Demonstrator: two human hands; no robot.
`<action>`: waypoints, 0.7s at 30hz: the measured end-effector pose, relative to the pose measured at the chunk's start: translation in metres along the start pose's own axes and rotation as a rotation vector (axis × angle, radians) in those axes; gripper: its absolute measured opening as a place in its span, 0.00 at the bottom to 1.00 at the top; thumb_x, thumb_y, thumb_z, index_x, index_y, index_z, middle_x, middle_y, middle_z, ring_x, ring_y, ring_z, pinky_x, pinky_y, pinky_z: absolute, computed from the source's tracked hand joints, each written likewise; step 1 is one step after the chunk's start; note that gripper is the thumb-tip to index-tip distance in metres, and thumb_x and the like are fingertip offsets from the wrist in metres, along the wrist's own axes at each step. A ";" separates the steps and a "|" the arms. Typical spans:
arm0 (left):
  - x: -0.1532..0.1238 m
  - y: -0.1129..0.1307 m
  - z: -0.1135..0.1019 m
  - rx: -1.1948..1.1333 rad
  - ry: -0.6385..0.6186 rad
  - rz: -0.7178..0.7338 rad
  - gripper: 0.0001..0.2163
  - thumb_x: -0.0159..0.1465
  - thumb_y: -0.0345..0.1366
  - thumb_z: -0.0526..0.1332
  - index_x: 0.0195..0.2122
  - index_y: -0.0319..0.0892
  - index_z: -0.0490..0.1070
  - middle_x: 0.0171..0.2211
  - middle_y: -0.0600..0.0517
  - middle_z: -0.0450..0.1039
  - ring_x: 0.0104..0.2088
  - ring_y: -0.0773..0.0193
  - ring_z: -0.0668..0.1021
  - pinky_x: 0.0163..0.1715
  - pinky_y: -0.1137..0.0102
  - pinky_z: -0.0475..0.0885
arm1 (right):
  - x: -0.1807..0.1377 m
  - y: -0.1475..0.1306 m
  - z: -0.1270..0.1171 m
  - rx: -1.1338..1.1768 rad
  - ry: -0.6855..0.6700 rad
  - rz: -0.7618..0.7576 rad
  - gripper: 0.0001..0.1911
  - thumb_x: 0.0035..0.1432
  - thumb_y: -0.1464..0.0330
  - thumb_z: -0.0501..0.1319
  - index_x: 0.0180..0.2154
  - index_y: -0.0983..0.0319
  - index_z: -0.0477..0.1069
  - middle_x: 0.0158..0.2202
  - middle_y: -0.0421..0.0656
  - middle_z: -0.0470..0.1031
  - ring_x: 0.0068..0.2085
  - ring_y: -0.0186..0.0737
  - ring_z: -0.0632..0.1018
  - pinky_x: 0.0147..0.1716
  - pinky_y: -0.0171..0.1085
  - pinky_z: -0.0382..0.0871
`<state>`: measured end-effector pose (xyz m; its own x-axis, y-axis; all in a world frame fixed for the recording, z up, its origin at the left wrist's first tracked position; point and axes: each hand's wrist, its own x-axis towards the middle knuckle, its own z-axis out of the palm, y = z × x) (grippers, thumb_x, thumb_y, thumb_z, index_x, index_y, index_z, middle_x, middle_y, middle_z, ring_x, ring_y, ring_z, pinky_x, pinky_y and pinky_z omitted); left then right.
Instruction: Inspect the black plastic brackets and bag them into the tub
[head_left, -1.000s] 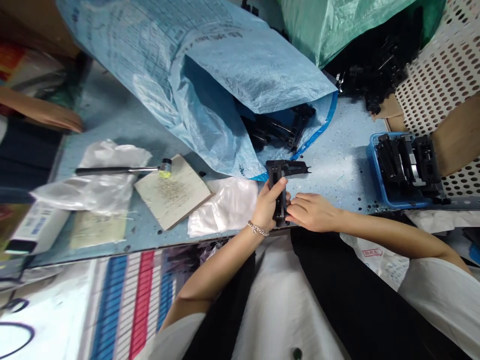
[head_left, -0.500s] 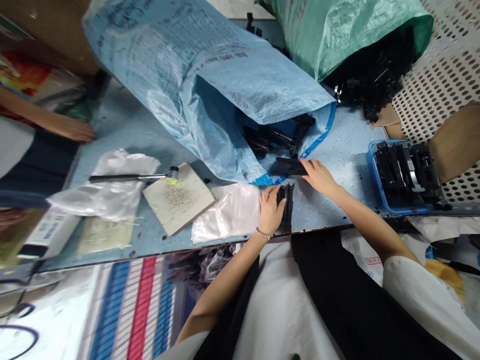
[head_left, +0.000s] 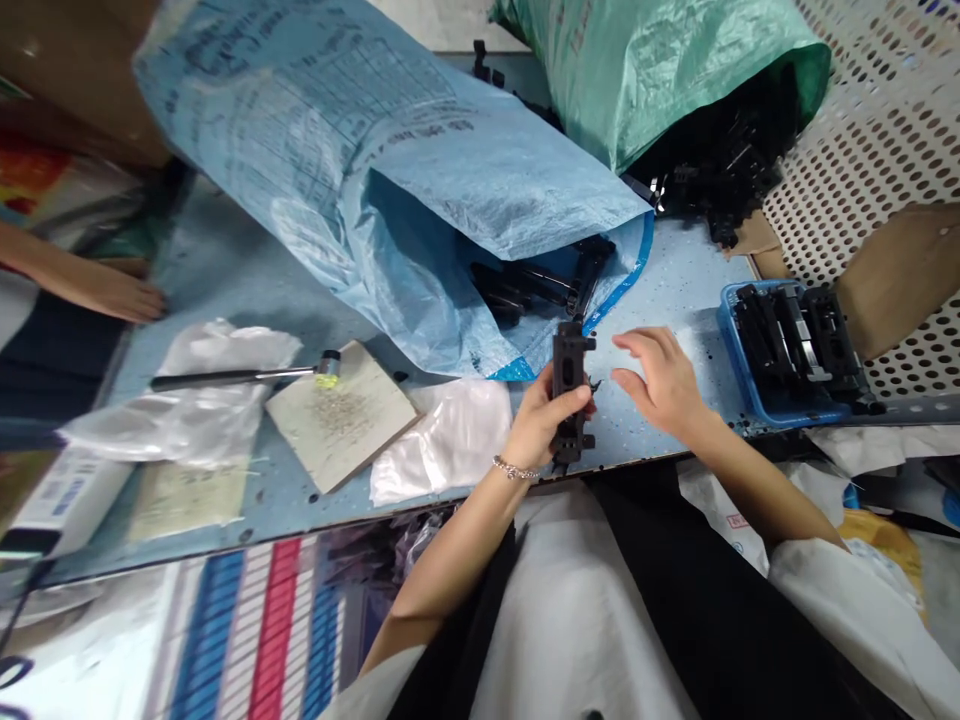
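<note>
My left hand is closed round a long black plastic part, held upright near the front edge of the blue table. A bracelet sits on that wrist. My right hand hovers just right of the part with fingers spread and nothing in it. Behind the part lies an open blue plastic sack with more black parts showing in its mouth.
A blue tray of black parts stands at the right. A green sack spills black parts at the back. A small hammer, a board and clear bags lie left. Another person's hand rests far left.
My right hand has drawn back from the sack's mouth and now hovers open. My left hand has lifted the black part and stood it upright.
</note>
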<state>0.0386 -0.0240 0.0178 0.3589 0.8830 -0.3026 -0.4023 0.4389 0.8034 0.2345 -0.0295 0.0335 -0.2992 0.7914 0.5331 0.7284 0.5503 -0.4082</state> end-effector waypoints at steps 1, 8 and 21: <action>-0.004 -0.003 0.002 0.023 -0.036 -0.048 0.26 0.50 0.45 0.77 0.45 0.41 0.71 0.30 0.55 0.74 0.26 0.68 0.77 0.27 0.72 0.72 | 0.005 0.010 0.000 -0.072 -0.029 -0.027 0.16 0.73 0.57 0.53 0.51 0.57 0.71 0.47 0.50 0.77 0.44 0.50 0.76 0.44 0.51 0.73; -0.006 -0.010 0.002 0.050 0.025 -0.114 0.27 0.50 0.49 0.77 0.44 0.41 0.71 0.29 0.54 0.75 0.26 0.65 0.78 0.26 0.72 0.73 | 0.016 0.016 0.020 0.234 -0.263 0.176 0.24 0.75 0.52 0.43 0.34 0.57 0.67 0.32 0.43 0.72 0.33 0.42 0.72 0.35 0.43 0.70; -0.003 -0.007 -0.048 0.150 0.321 0.047 0.27 0.56 0.45 0.72 0.54 0.45 0.66 0.34 0.55 0.76 0.30 0.64 0.80 0.31 0.71 0.75 | -0.019 -0.016 0.068 0.029 -0.298 -0.499 0.17 0.72 0.57 0.56 0.36 0.60 0.73 0.32 0.43 0.75 0.38 0.42 0.72 0.37 0.41 0.63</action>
<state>0.0000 -0.0218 -0.0114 0.0505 0.9196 -0.3896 -0.2754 0.3878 0.8796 0.1873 -0.0352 -0.0205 -0.7654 0.4728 0.4366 0.4388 0.8797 -0.1832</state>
